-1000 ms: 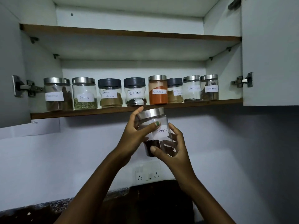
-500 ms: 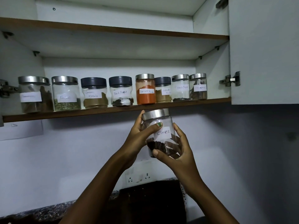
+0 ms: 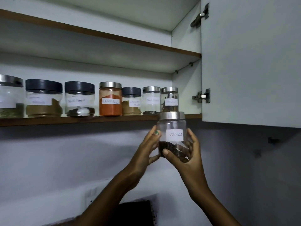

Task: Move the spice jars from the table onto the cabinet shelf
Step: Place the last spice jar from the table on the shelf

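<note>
A clear cloves jar (image 3: 172,128) with a steel lid and a white label, dark cloves at its bottom, is held upright in both hands just below the front edge of the cabinet shelf (image 3: 81,120). My left hand (image 3: 149,148) grips its left side and my right hand (image 3: 187,156) cups its right side and base. The jar's lid reaches the shelf edge near the right end. On the shelf stands a row of several labelled spice jars, among them a red chilli powder jar (image 3: 110,99) and a steel-lidded jar (image 3: 169,99) at the right end.
The open cabinet door (image 3: 250,62) hangs on hinges to the right of the jar. An upper shelf (image 3: 104,35) runs above the jar row. Shelf space lies to the right of the last jar. A white wall and a socket (image 3: 91,195) lie below.
Both hands have carried the cloves jar up and to the right, from below the middle of the row to just under the shelf's right end. The view has shifted right.
</note>
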### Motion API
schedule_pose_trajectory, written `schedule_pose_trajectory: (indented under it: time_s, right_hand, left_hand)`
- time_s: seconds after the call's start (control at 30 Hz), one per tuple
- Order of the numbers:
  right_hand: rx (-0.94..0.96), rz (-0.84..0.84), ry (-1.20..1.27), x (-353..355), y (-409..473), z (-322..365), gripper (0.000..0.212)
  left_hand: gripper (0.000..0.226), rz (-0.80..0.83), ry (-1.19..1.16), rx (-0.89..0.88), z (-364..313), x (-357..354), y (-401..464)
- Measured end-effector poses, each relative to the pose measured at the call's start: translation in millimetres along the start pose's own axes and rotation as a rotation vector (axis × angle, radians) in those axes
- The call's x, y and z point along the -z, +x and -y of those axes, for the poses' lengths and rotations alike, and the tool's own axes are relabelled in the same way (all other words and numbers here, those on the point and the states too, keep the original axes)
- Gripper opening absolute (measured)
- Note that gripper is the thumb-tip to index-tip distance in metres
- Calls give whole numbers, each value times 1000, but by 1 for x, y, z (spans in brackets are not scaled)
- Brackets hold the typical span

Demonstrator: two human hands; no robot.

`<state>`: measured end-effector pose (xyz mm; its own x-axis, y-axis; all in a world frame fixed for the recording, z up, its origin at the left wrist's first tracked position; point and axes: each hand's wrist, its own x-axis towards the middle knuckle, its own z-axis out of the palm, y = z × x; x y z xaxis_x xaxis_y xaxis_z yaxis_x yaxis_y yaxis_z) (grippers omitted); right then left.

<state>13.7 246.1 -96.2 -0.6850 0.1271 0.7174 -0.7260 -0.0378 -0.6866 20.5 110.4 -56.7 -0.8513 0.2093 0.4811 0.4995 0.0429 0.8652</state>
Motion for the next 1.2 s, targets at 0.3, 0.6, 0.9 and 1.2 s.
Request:
schedule_pose_trajectory:
  time_s: [0.3,0.6,0.9,1.2]
  right_hand:
    - [150,-156,-64,63,129,-19,81]
    - [179,-135,-226,52,223,-65,95]
    - [125,-199,-690,57,246,-103,83]
    - [78,-287,-791,53,239,-115,75]
  left_hand:
    - [56,125,199,-30,22,-68,53]
    - [87,-95,1126,-384,25,-69,135]
    - [87,-273,1574,-505,52,-45,192]
    - [83,-292,1611,-538,65,-35,182]
